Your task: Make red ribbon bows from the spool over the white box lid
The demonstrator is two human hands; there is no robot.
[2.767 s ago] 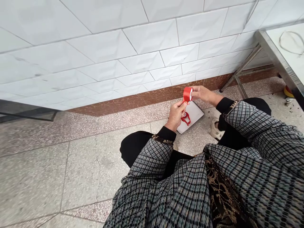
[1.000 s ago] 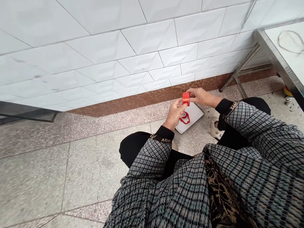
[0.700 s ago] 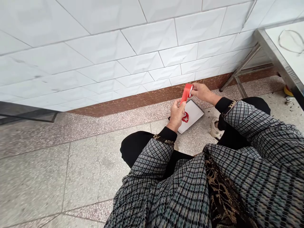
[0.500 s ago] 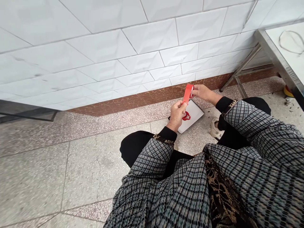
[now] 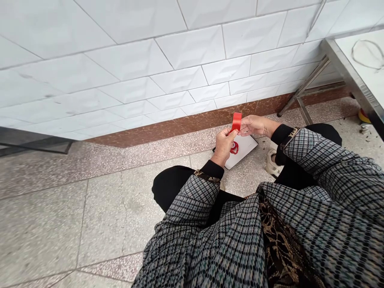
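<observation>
A flat, glossy red strip (image 5: pixel 237 121) stands up from my left hand (image 5: pixel 223 145), its lower end pinched between thumb and fingers. I cannot tell whether it is paper, ribbon or tape. Close on its right is my right hand (image 5: pixel 255 125), fingers stretched out towards the strip's lower part, the palm partly showing. Whether those fingertips touch the strip is unclear. Below both hands a white, dark-edged flat board or box (image 5: pixel 243 150) lies on the floor. A wavy red ring-like piece (image 5: pixel 236 149) shows over it, partly hidden by my left hand.
A white tiled wall (image 5: pixel 168 56) with a brown skirting runs in front. To the right stands a metal-framed table (image 5: pixel 345 60) with a thin loop of wire (image 5: pixel 367 54) on top. Small dark scraps lie on the speckled floor (image 5: pixel 105 208). A dark panel edge (image 5: pixel 33 142) is at left.
My right hand has let go of the strip's upper end and moved slightly down, its fingers now extended. The strip has curled upright above my left hand, which keeps its pinch.
</observation>
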